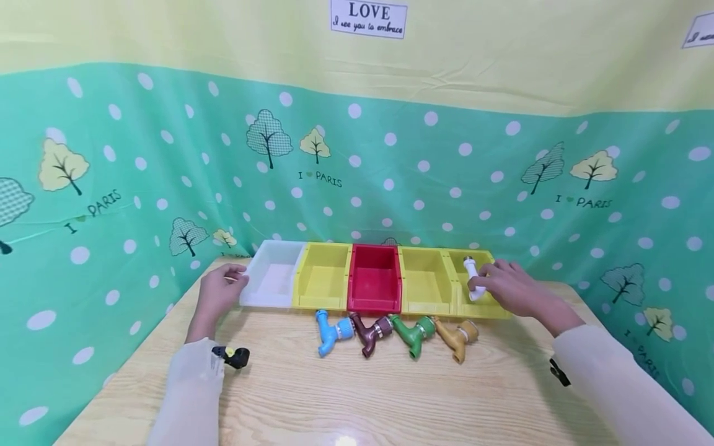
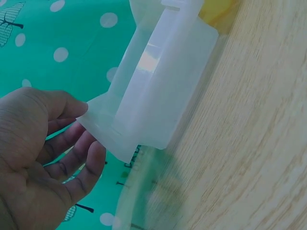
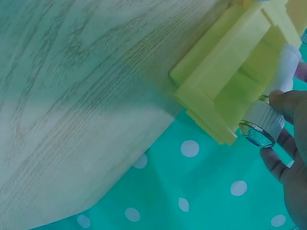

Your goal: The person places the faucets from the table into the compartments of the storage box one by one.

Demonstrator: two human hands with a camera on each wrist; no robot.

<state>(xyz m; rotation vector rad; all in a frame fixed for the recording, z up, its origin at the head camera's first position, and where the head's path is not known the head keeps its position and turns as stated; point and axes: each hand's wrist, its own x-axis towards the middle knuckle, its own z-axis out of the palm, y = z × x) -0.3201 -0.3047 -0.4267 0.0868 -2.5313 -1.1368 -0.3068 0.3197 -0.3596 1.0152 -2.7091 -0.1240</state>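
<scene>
My left hand (image 1: 217, 296) pinches the side edge of the white translucent bin (image 2: 168, 91) between thumb and fingers, at the left end of a row of bins. At the opposite end, my right hand (image 1: 514, 290) grips a white faucet (image 1: 470, 266) over the last yellow bin (image 1: 484, 310). In the right wrist view the thumb lies across the faucet near its ribbed, metal-rimmed knob (image 3: 266, 120). Its threaded end points up and back in the head view.
Between the end bins stand a yellow bin (image 1: 320, 302), a red bin (image 1: 374, 306) and another yellow bin (image 1: 426, 306). Along their front lie a blue faucet (image 1: 330, 334), a maroon faucet (image 1: 368, 334), a green faucet (image 1: 411, 336) and an ochre faucet (image 1: 454, 337). A dotted green curtain (image 1: 385, 204) hangs behind.
</scene>
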